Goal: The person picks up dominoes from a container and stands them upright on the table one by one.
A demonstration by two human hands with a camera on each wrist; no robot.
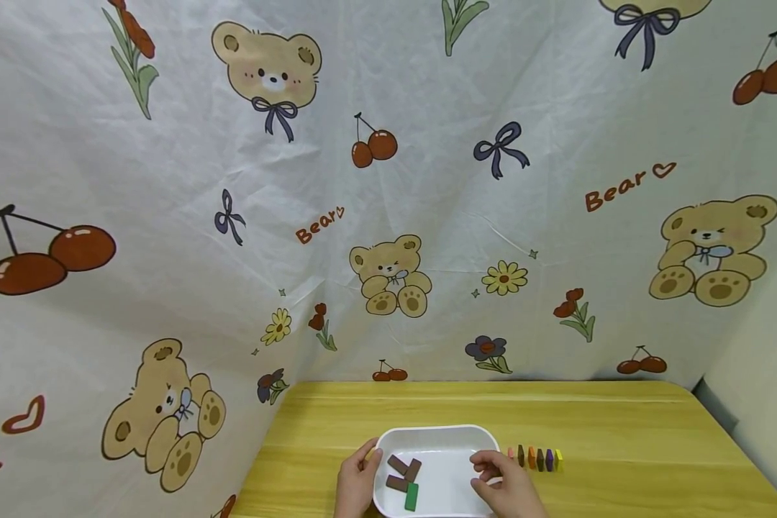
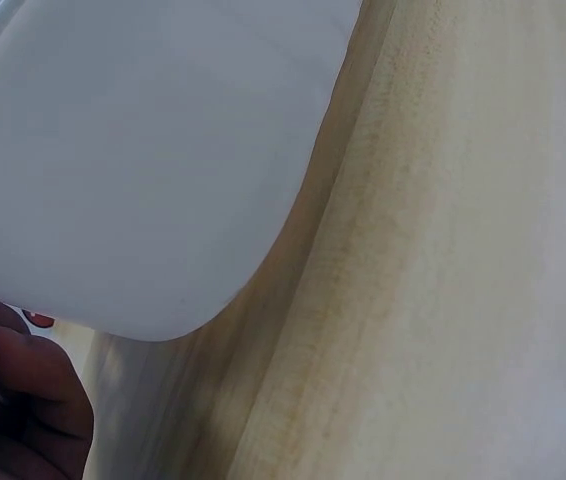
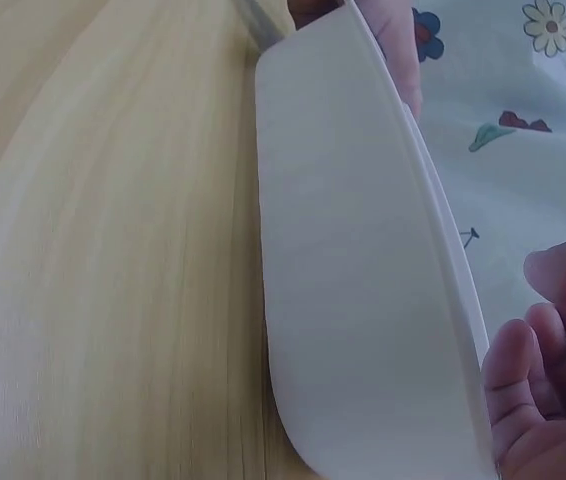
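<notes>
A white tray (image 1: 450, 471) sits on the wooden table, with three brown blocks (image 1: 398, 483) and a green block (image 1: 411, 496) toward its left side. My left hand (image 1: 357, 478) holds the tray's left side, thumb at the rim. The left wrist view shows curled fingers (image 2: 38, 375) beside the tray's wall (image 2: 153, 190). Over the tray's right edge is my right hand (image 1: 506, 485), its fingers loosely bent and thumb apart, with nothing seen between them. In the right wrist view its fingertips (image 3: 511, 350) are right by the tray's rim (image 3: 433, 200).
Several thin coloured blocks (image 1: 540, 460), among them orange, purple and yellow ones, stand in a row on the table (image 1: 654, 460) just right of the tray. Behind the table hangs a white cloth (image 1: 427, 216) printed with bears, cherries and flowers.
</notes>
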